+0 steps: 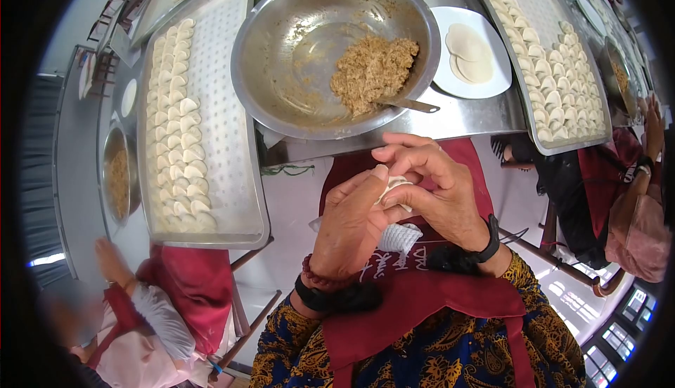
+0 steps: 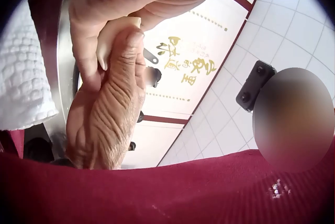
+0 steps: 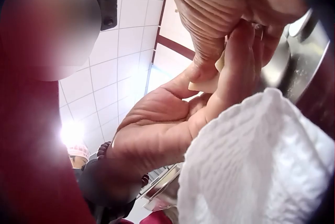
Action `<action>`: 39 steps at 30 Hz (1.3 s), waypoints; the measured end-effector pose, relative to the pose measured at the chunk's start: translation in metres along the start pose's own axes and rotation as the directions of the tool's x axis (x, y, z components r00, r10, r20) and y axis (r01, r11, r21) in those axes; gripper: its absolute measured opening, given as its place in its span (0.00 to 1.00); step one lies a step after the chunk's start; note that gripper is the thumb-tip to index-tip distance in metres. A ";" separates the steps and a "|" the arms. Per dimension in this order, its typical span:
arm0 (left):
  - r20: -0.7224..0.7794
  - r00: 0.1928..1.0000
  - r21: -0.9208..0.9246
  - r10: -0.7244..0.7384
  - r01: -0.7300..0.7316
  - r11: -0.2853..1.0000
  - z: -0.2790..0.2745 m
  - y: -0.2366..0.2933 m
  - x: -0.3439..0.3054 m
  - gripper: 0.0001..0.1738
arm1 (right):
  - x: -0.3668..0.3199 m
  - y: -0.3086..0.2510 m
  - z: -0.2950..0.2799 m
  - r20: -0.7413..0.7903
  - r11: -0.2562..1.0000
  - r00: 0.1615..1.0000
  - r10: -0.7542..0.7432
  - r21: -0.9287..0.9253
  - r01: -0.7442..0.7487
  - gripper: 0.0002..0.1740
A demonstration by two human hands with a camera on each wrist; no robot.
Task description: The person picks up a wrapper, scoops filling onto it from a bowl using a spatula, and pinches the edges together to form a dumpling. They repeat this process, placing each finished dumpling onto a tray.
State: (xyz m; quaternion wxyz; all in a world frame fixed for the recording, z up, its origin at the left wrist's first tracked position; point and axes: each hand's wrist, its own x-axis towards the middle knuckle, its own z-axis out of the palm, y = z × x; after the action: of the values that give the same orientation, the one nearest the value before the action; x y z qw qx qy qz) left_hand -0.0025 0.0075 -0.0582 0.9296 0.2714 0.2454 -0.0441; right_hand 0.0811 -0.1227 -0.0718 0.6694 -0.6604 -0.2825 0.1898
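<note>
A pale dumpling (image 1: pixel 395 189) is held between both hands over the lap, in front of the metal bowl. My left hand (image 1: pixel 344 226) cradles it from the left, thumb up against the dough. From the right, my right hand (image 1: pixel 450 194) pinches the dumpling's edge with thumb and curled fingers. In the left wrist view, a smooth fold of the dough (image 2: pixel 111 38) shows between the two hands. The right wrist view has a flap of dough (image 3: pixel 204 85) poking out beside the thumb; the rest is hidden by fingers.
Beyond the hands stands a steel bowl (image 1: pixel 281 57) with minced filling (image 1: pixel 373 71) and a spoon (image 1: pixel 415 105). A white plate (image 1: pixel 496 82) bears round wrappers (image 1: pixel 472 50). Trays of dumplings flank the bowl, left (image 1: pixel 228 106) and right (image 1: pixel 538 8). White crinkled paper (image 1: pixel 402 237) hangs below the hands.
</note>
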 end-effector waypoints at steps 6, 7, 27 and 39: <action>0.048 0.999 0.117 -0.008 0.003 0.993 -0.002 0.003 0.003 0.21 | -0.001 -0.005 0.000 0.032 0.982 0.983 0.183 0.038 -0.184 0.14; 0.025 1.000 0.083 -0.018 0.016 0.996 0.001 0.004 0.003 0.24 | 0.000 -0.003 0.000 0.047 0.996 0.996 0.074 -0.046 -0.072 0.13; 0.149 0.989 -0.080 0.013 -0.001 0.997 -0.001 -0.004 0.002 0.29 | 0.002 0.014 -0.006 0.078 0.991 0.991 -0.112 -0.061 0.116 0.10; 0.077 0.997 -0.076 0.010 -0.005 0.997 0.000 -0.006 0.004 0.27 | -0.001 0.018 -0.004 0.008 0.992 1.000 0.016 0.128 -0.017 0.06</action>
State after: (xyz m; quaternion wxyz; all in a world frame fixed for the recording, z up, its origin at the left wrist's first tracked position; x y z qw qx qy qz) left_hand -0.0009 0.0023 -0.0632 0.9483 0.2348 0.2096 -0.0418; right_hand 0.0851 -0.1257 -0.0893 0.7079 -0.6177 -0.2664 0.2154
